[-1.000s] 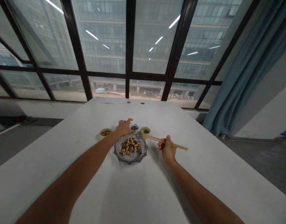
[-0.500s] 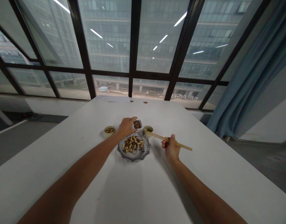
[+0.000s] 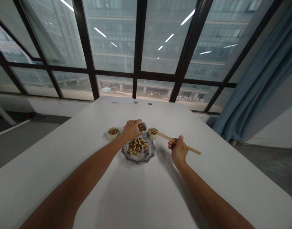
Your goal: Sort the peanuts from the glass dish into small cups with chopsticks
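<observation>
Chopsticks [image 3: 165,136], light wooden pair, sit in the right hand [image 3: 178,153], fingers closed around them past mid-length, thumb on top. Long axis slants from back end, near and right, to tips, far and left. Tips reach the mouth of the right cup [image 3: 153,137]; too small to tell if they touch anything inside.

Key relation: right cup lies far-left of the right hand, to the right of the left hand [image 3: 132,129]. Left hand is nearer to it; right hand stands well apart and reaches it only by the length of the sticks.

Left hand grips the white bowl [image 3: 146,127], thumb on the near side, fingers on the far side. Bowl holds small dark bits, is just beside the right cup, on its left. Can't tell if its base touches the table [image 3: 127,190].

Glass bowl [image 3: 138,161] stands on the near side of both, peanuts [image 3: 137,145] and a few dark bits in it; left forearm passes by its left edge. Left cup [image 3: 112,137], part-filled, is left of the left hand, apart from it.
</observation>
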The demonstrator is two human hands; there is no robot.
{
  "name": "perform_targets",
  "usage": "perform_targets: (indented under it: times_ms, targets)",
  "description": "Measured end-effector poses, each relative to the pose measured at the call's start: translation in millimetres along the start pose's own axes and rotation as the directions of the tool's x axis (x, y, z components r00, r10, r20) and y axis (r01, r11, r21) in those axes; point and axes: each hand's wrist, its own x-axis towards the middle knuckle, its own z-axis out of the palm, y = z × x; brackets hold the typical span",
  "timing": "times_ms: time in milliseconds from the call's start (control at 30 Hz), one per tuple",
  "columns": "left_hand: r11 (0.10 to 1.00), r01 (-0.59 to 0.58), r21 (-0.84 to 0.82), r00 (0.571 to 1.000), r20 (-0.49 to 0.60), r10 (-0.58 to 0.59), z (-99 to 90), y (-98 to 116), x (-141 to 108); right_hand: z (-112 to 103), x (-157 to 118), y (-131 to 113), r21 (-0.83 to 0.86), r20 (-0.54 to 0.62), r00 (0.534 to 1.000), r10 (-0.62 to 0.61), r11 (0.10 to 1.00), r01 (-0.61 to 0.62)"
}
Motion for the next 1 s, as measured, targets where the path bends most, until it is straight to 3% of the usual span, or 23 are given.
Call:
perform_targets:
  times_ms: [167,400,767,1000]
  targets:
    - [1.000,0.023,-0.015,0.999,0.022,-0.023,-1.4,4,-1,2,-3,-6,-0.037,0.007,0.999,-0.048,0.998,0.049]
    - [1.000,0.019,-0.004,0.999,0.031,-0.019,-0.4,3,0,17,-7,-14,-0.210,0.194,0.960,-0.199,0.948,0.239]
    - [1.000,0.026,0.014,0.998,0.050,-0.026,-3.5,7,0,45,9,0,-0.337,0.423,0.889,-0.178,0.879,0.336]
    - [0.997,0.041,0.068,0.996,0.074,-0.046,1.0,7,1,41,12,-8,-0.343,0.418,0.888,-0.189,0.873,0.347]
